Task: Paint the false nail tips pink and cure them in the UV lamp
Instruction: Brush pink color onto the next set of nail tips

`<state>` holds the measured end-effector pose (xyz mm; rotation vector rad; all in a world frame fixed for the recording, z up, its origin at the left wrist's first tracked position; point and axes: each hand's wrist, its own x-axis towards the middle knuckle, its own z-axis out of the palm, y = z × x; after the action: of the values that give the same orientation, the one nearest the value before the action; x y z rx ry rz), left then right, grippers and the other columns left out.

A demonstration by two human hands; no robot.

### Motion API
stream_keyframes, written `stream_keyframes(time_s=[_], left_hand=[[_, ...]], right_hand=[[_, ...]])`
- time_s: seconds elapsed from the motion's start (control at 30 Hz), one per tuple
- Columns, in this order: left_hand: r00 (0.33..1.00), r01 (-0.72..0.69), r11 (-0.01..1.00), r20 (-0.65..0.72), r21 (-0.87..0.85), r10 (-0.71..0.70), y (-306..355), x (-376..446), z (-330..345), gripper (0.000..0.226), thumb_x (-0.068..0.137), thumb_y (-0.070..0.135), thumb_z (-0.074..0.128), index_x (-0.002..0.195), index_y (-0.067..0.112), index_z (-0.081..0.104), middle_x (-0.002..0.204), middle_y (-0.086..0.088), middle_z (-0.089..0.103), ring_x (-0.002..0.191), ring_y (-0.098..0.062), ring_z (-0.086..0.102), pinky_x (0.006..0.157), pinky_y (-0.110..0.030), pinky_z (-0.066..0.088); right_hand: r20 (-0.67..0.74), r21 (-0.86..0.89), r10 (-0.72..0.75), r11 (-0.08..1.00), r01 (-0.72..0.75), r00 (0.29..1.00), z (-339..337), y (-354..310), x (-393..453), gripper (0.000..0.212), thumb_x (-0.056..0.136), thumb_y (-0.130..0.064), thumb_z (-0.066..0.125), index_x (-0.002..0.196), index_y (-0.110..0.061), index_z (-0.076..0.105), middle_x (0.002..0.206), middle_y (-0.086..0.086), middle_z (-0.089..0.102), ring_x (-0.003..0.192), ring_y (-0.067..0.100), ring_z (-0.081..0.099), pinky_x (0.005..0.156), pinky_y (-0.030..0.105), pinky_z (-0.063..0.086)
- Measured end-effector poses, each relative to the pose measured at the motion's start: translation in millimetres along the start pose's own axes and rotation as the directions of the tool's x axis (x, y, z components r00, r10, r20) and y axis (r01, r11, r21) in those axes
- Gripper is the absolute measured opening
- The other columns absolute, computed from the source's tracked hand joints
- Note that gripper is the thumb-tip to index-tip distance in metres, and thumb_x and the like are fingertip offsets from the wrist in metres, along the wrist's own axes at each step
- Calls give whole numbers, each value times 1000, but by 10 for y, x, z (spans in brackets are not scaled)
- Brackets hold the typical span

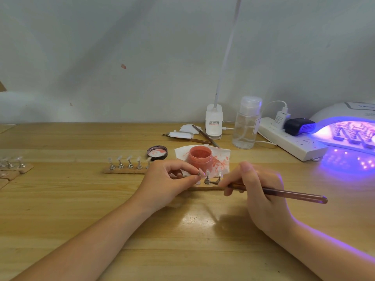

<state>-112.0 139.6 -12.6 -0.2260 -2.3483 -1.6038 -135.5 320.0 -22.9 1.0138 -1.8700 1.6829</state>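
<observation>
Pale wall, wooden table [60,199]. Left hand [170,181] pinching a nail tip stand [200,174]; right hand [253,187] gripping the brush [284,193]. Beyond, open pink jar [199,157], 5 unpainted tips [129,162] on a strip. Far right, UV lamp [349,128] lit, curing earlier strips. Probably midway; several tips left.
</observation>
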Motion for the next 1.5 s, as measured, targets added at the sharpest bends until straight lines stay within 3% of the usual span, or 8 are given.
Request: stream_keyframes(time_s=[0.1, 0.3, 0.6, 0.77, 0.97, 1.13, 1.3, 1.5], left_hand=[[999, 7, 1000, -33, 13, -6, 3, 1, 2, 8, 69, 16, 77, 69, 23, 72, 70, -13, 66, 56, -3, 48, 55, -12, 39], [999, 20, 999, -30, 33, -19, 30, -3, 14, 12, 70, 13, 76, 66, 22, 69, 52, 21, 56, 49, 4, 46, 49, -5, 34], [999, 30, 999, -40, 29, -28, 38, -5, 10, 15, 70, 7, 76, 66, 20, 70, 49, 19, 52, 49, 3, 43, 49, -6, 32], [998, 33, 999, -49, 42, -31, 25, 4, 17, 13, 69, 9, 77, 66, 20, 71, 49, 18, 53, 49, 2, 43, 48, -6, 33], [998, 37, 999, -50, 37, -35, 30, -1, 11, 17, 69, 7, 77, 65, 22, 71, 49, 17, 53, 49, 2, 43, 48, -6, 33], [997, 46, 998, -58, 42, -44, 42, -4, 17, 16, 68, 6, 78, 65, 21, 72, 50, 14, 54, 49, 2, 44, 48, -6, 34], [998, 35, 999, -52, 42, -32, 37, -4, 14, 19, 68, 8, 78, 62, 25, 71, 52, 13, 54, 50, 1, 43, 48, -7, 33], [998, 42, 998, -51, 52, -39, 21, -5, 15, 17, 68, 8, 78, 64, 23, 72, 48, 15, 51, 49, 0, 41, 47, -7, 32]], right_hand=[[-33, -11, 26, 1000, -26, 999, 3, 7, 21, 46, 92, -31, 33, 68, -14, 68, 59, 0, 63, 60, 10, 61, 59, 16, 43], [-7, -91, 40, 995, -41, 999, 13, -10, 34, 42, 92, -33, 34, 74, -20, 69, 65, -3, 66, 66, 9, 62, 61, 15, 40], [40, -31, -12, 999, 13, 999, 2, -27, 13, 43, 93, -26, 33, 72, -15, 69, 62, 2, 64, 63, 14, 62, 59, 26, 47], [46, -168, -2, 986, 9, 999, 27, -9, 54, 40, 93, -30, 34, 76, -20, 69, 69, -9, 65, 69, 19, 61, 67, 44, 47], [19, -30, 7, 1000, -6, 1000, 3, -20, 14, 47, 92, -29, 34, 67, -11, 69, 59, -1, 63, 62, 12, 60, 62, 27, 47], [66, -196, 18, 981, -5, 998, 27, -3, 51, 45, 91, -34, 35, 74, -14, 70, 68, -10, 64, 69, 19, 61, 66, 45, 48], [38, -91, -12, 996, 16, 999, -6, -12, 15, 48, 92, -30, 34, 67, -10, 69, 59, -3, 62, 61, 12, 60, 59, 31, 47], [90, -223, 12, 975, 8, 996, 21, 2, 43, 42, 91, -34, 35, 72, -18, 69, 65, -13, 61, 68, 14, 60, 64, 37, 47]])
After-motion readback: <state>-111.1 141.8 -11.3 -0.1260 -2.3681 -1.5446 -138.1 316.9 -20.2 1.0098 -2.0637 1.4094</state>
